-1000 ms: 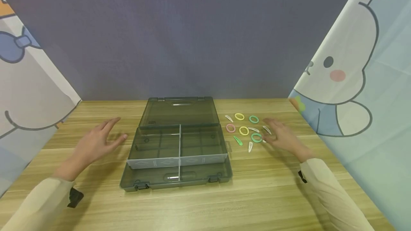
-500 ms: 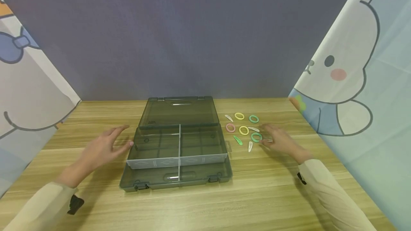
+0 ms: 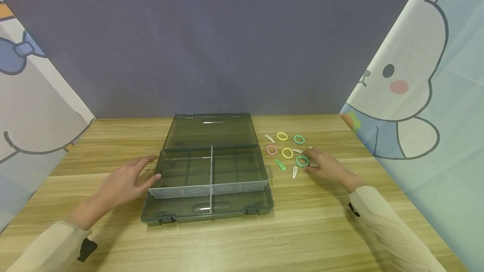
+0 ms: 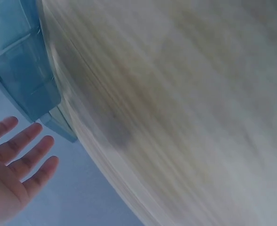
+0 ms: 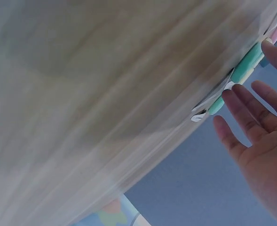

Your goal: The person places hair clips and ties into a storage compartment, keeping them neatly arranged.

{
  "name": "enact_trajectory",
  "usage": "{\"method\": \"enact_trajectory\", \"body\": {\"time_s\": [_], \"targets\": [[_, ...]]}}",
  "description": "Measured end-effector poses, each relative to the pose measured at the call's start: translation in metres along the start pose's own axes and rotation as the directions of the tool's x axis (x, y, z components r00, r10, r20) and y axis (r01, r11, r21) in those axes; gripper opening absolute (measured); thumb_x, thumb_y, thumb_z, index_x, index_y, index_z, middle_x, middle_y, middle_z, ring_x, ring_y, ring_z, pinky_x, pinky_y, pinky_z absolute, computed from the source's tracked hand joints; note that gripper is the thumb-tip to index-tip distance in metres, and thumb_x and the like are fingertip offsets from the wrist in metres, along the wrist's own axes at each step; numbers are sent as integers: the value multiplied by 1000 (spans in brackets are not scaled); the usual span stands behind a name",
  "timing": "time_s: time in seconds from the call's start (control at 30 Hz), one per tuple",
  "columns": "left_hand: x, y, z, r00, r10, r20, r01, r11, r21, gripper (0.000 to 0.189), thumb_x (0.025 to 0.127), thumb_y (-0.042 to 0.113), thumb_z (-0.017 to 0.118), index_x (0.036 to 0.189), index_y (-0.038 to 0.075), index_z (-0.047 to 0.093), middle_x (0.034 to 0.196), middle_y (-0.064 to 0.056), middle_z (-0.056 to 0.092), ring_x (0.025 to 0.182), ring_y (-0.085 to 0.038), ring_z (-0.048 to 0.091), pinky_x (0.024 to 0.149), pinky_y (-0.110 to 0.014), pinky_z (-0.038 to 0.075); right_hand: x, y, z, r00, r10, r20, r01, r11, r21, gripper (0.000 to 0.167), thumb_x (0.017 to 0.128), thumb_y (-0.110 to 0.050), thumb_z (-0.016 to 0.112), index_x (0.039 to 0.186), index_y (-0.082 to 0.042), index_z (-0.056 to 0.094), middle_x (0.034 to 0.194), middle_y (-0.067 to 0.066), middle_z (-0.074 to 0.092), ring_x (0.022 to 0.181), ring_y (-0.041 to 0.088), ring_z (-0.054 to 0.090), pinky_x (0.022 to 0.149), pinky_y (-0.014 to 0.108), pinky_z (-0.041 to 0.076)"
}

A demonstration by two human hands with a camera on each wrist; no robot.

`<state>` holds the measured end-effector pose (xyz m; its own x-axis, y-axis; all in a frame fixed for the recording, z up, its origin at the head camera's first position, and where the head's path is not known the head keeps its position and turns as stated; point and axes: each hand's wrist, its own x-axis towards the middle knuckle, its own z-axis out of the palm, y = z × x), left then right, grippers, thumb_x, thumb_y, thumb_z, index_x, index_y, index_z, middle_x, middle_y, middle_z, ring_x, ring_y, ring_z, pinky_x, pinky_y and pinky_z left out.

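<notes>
A dark translucent storage box (image 3: 181, 194) lies on the table with its lid (image 3: 211, 131) folded back, dividers splitting it into compartments. My left hand (image 3: 122, 181) is at the box's left side, fingers spread and thumb near the wall; contact is unclear. In the left wrist view its fingers are extended. My right hand (image 3: 327, 167) hovers by a green hair tie (image 3: 302, 161), fingers loosely bent with nothing visibly held. A pale hair clip (image 3: 314, 164) shows partly beside its thumb. Another green hair tie (image 3: 298, 139) lies farther back.
Left of the right hand lie yellow hair ties (image 3: 287, 153), a pink hair tie (image 3: 271, 150), a green hair clip (image 3: 280, 165) and white hair clips (image 3: 295, 172). A small clear tab (image 3: 269, 172) lies beside the box. A grey backdrop (image 3: 219, 45) stands behind the table.
My left hand has moved right and towards me, up to the box's side. My right hand has shifted slightly left and down, nearer the green hair tie. The box has stayed put.
</notes>
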<state>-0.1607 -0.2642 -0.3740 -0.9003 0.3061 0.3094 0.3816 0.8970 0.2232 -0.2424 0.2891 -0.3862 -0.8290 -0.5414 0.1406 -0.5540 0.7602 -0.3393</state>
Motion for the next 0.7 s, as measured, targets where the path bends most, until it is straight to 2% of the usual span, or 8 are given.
{"method": "enact_trajectory", "body": {"time_s": [0.03,0.17,0.27,0.33,0.4,0.53,0.7], "targets": [[-1,0,1,1000,1,-3,-1,1000,-1,57,86,41,59,130,7,46,121,-24,56,92,-41,61,66,-52,51,0,0,0,1000,-1,-1,1,1000,3,43,78,-11,71,114,4,54,102,13,60,98,34,60,84,47,51],[-2,1,2,1000,11,-17,-12,1000,-29,53,86,37,60,128,6,49,122,-20,56,83,-33,64,66,-50,52,1,0,1,1000,-6,-6,6,1000,-8,42,78,-12,71,113,4,55,100,13,60,96,32,60,83,46,51],[-3,2,1,1000,15,-6,-15,999,-51,49,88,37,58,126,7,50,122,-18,57,68,-18,63,67,-48,52,2,2,2,1000,-5,-4,4,1000,-22,41,78,-12,71,113,4,55,100,13,61,94,31,60,82,44,52],[-3,2,0,1000,14,7,-13,998,-61,46,89,37,57,125,9,51,122,-17,58,64,-12,61,65,-46,52,3,3,2,1000,0,0,0,1000,-28,41,78,-12,70,113,4,55,101,13,61,94,30,60,81,43,52],[-4,3,-1,1000,16,19,-14,997,-69,44,89,37,56,124,9,52,121,-17,58,64,-12,61,64,-45,52,4,3,2,1000,3,7,-3,999,-38,41,79,-12,70,114,4,55,102,13,60,94,30,60,81,43,52],[-4,3,-1,999,21,25,-19,997,-80,43,90,36,56,123,9,52,121,-17,58,75,-22,65,69,-50,51,6,3,3,1000,6,19,-4,998,-65,41,80,-14,69,115,4,54,107,16,60,94,30,59,81,44,52],[-5,0,2,999,18,41,-14,996,-87,44,90,34,56,125,10,50,122,-17,58,57,-2,56,68,-47,52,7,2,4,1000,13,25,-11,996,-86,40,81,-15,68,114,4,55,106,16,60,93,29,60,80,42,53]]}}
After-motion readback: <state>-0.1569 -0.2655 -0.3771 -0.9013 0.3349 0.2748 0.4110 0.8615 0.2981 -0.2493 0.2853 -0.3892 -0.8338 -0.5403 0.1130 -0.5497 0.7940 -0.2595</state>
